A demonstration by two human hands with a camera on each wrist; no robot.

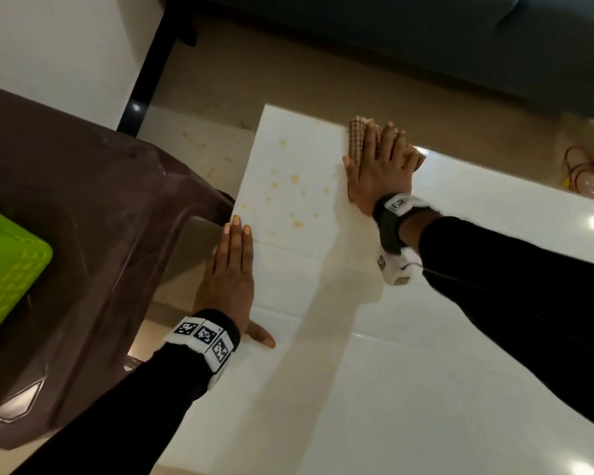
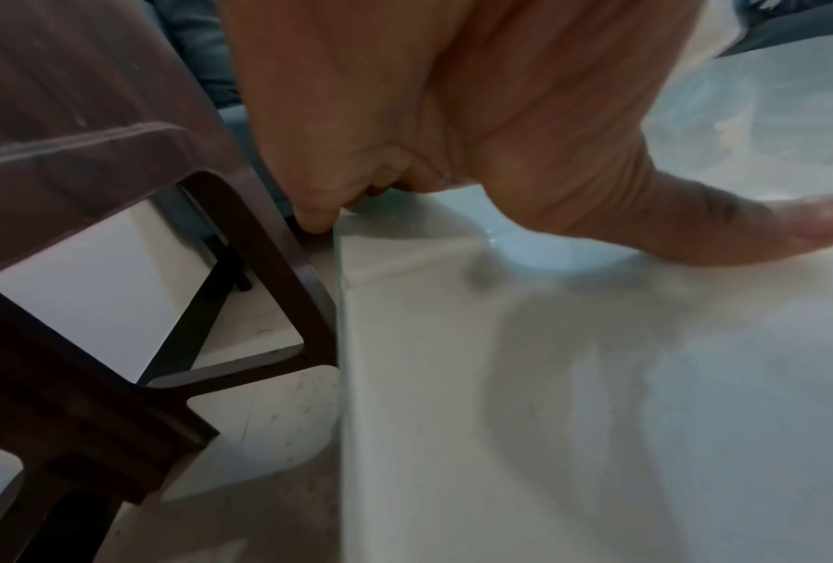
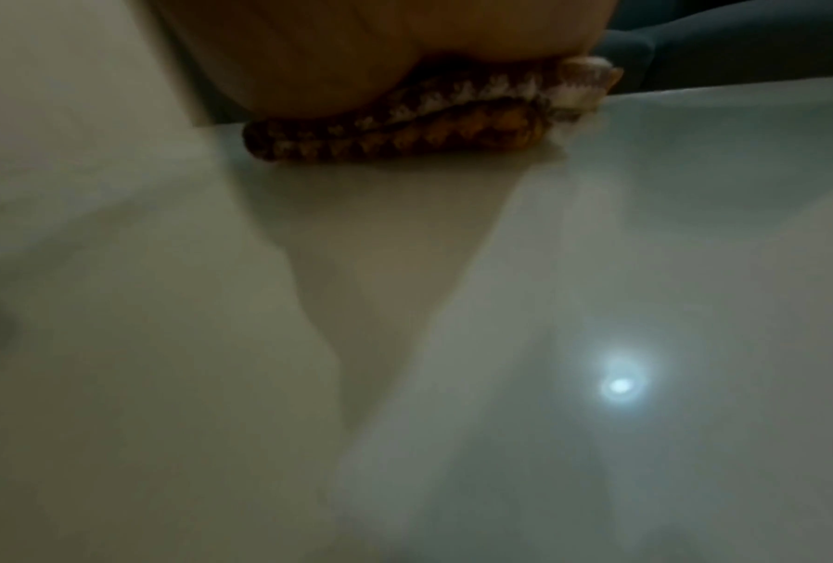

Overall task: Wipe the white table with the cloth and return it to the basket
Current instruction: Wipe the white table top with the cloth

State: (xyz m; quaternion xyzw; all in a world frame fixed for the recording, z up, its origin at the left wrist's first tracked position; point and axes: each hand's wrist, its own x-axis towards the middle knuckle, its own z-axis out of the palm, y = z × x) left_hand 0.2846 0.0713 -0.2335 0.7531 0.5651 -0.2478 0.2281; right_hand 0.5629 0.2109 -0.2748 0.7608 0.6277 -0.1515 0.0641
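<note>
A folded brown-and-white checked cloth (image 1: 356, 138) lies on the white table (image 1: 374, 354) near its far edge. My right hand (image 1: 379, 166) presses flat on the cloth with straight fingers; the right wrist view shows the cloth (image 3: 405, 129) squashed under the palm. Yellowish spots (image 1: 294, 197) dot the table to the left of the cloth. My left hand (image 1: 230, 272) lies flat on the table's left edge, thumb spread; the left wrist view shows the palm (image 2: 501, 114) on that edge. The green basket (image 1: 4, 265) sits on a brown chair at the left.
The brown plastic chair (image 1: 93, 217) stands tight against the table's left edge, its leg (image 2: 279, 266) next to my left fingers. A dark sofa (image 1: 426, 39) lies beyond the table. A pink item (image 1: 587, 173) lies on the floor at the right.
</note>
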